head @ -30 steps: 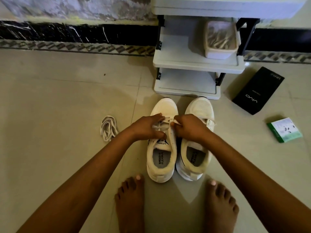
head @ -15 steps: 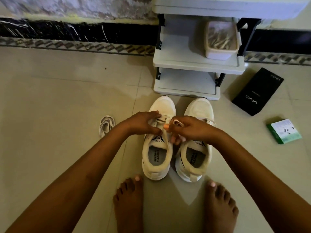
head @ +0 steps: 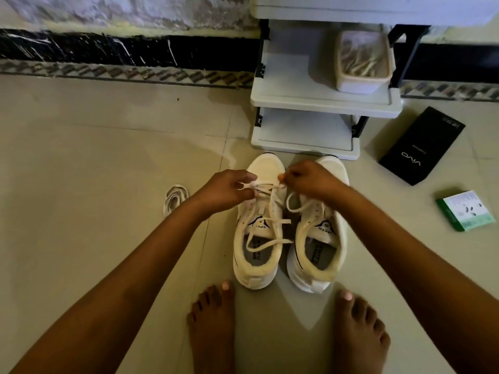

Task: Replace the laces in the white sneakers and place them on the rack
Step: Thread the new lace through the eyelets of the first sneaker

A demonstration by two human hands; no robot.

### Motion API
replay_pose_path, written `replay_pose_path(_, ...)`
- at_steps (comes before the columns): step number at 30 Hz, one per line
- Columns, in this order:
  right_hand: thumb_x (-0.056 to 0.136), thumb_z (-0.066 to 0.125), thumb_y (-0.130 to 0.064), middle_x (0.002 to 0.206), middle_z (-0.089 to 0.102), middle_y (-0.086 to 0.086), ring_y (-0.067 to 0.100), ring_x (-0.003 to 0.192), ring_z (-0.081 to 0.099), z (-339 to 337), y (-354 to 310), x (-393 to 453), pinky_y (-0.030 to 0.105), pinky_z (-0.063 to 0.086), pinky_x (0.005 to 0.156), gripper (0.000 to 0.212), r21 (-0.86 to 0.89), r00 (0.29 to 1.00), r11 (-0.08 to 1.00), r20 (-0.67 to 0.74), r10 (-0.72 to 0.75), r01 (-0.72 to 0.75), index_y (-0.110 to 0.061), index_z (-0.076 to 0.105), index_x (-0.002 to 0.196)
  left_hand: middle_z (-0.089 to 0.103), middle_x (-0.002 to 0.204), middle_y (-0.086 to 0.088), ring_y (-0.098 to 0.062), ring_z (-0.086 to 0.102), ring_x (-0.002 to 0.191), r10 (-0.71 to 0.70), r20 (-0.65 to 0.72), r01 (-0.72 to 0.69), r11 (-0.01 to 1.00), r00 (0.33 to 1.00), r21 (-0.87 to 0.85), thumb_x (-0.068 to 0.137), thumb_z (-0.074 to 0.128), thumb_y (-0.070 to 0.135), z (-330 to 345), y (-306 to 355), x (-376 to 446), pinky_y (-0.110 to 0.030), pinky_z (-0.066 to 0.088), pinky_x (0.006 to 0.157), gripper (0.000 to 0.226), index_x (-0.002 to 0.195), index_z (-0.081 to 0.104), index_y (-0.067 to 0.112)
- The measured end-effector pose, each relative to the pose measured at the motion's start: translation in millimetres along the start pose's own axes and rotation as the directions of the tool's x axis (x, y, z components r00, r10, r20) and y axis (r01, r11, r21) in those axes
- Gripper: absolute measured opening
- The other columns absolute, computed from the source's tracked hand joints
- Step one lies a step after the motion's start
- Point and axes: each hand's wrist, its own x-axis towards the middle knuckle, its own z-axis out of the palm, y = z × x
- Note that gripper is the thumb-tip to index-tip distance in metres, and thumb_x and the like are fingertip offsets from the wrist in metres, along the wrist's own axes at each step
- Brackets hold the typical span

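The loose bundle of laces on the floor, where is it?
In the head view, the bundle of laces lies on the floor tiles on the left, just outside the left forearm, left of the left sneaker.

Two white sneakers (head: 289, 225) stand side by side at the centre of the frame, one lace (head: 267, 211) strung across the left one. One spare coiled lace (head: 175, 197) lies left of centre. Two hands — left hand (head: 229, 188), right hand (head: 310, 180). Two bare feet (head: 286, 327) at the bottom. One rack (head: 318, 101) at upper centre, holding one container (head: 363, 63). Two boxes at right — one black box (head: 421, 147), one green-and-white box (head: 465, 210).
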Motion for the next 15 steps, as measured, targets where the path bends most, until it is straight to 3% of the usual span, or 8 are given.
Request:
replay_pose_path(1, 0.096, 0.050, -0.024, 0.066, 0.052, -0.003, 0.013, 0.063, 0.050, -11.0, -8.1, -4.4, 0.025, 0.042, 0.064, 0.021, 0.285, 0.997, 0.957, 0.064, 0.037, -0.054, -0.016, 0.059, 0.079, 0.058, 0.126, 0.002, -0.012, 0.055, 0.110, -0.002, -0.020, 0.002, 0.999, 1.000, -0.040, 0.086, 0.066, 0.021, -0.8, 1.5, -0.7, -0.022, 0.040, 0.085, 0.039, 0.124, 0.058, 0.018)
replay_pose_path(2, 0.097, 0.047, -0.022, 0.064, 0.052, -0.003, 0.012, 0.061, 0.050, -22.0, -16.4, -9.7, 0.025, 0.046, 0.064, 0.019, 0.526, 0.992, 0.845, 0.120, 0.033, -0.092, -0.014, 0.060, 0.084, 0.060, 0.121, 0.002, -0.012, 0.058, 0.107, -0.001, -0.043, -0.003, 0.995, 0.999, -0.095, 0.086, 0.066, 0.019, -1.8, 3.8, -0.8, -0.022, 0.042, 0.086, 0.033, 0.120, 0.061, 0.018)
replay_pose_path(4, 0.099, 0.041, -0.017, 0.069, 0.060, -0.002, 0.010, 0.062, 0.057, -39.7, -30.8, -17.6, 0.025, 0.053, 0.064, 0.021, 0.762, 0.994, 0.646, 0.098, -0.051, -0.042, -0.013, 0.061, 0.095, 0.065, 0.112, 0.002, -0.009, 0.061, 0.101, 0.028, -0.088, -0.045, 0.977, 0.996, -0.208, 0.087, 0.064, 0.015, -4.8, 10.5, -2.2, -0.020, 0.046, 0.084, 0.022, 0.110, 0.065, 0.018)
replay_pose_path(7, 0.100, 0.036, -0.013, 0.094, 0.070, 0.002, 0.013, 0.081, 0.066, -50.5, -47.3, -20.4, 0.028, 0.055, 0.079, 0.026, 0.845, 0.988, 0.525, -0.030, -0.151, 0.106, -0.012, 0.062, 0.101, 0.066, 0.109, 0.004, -0.002, 0.060, 0.093, 0.092, -0.078, -0.112, 0.943, 0.993, -0.314, 0.091, 0.057, 0.014, -9.9, 28.5, -8.3, -0.014, 0.046, 0.076, 0.017, 0.106, 0.065, 0.016)
replay_pose_path(11, 0.099, 0.034, -0.007, 0.106, 0.064, 0.007, 0.017, 0.094, 0.063, -38.6, -53.4, -19.2, 0.025, 0.054, 0.082, 0.027, 0.867, 0.988, 0.484, -0.057, -0.145, 0.121, -0.008, 0.060, 0.106, 0.060, 0.127, 0.003, -0.012, 0.052, 0.118, 0.131, 0.022, -0.109, 0.897, 0.991, -0.429, 0.091, 0.043, 0.030, -6.7, 43.2, -14.8, -0.027, 0.043, 0.094, 0.036, 0.120, 0.060, 0.018)
replay_pose_path(13, 0.098, 0.034, -0.004, 0.104, 0.062, 0.008, 0.018, 0.094, 0.063, -33.1, -51.0, -18.4, 0.024, 0.054, 0.082, 0.025, 0.948, 0.989, 0.310, -0.024, -0.144, 0.068, -0.005, 0.058, 0.106, 0.054, 0.134, 0.005, -0.011, 0.045, 0.126, 0.118, 0.067, -0.079, 0.901, 0.991, -0.426, 0.084, 0.039, 0.042, -1.8, 42.0, -15.0, -0.031, 0.036, 0.104, 0.048, 0.124, 0.058, 0.021)
replay_pose_path(15, 0.098, 0.035, -0.005, 0.101, 0.063, 0.009, 0.020, 0.092, 0.064, -34.2, -49.0, -17.9, 0.026, 0.055, 0.082, 0.024, 0.989, 0.994, 0.145, -0.016, -0.110, 0.032, -0.002, 0.058, 0.105, 0.060, 0.126, 0.008, -0.009, 0.048, 0.124, 0.164, 0.096, -0.109, 0.901, 0.982, -0.420, 0.090, 0.039, 0.039, 0.7, 40.7, -17.7, -0.032, 0.034, 0.105, 0.037, 0.109, 0.064, 0.020)
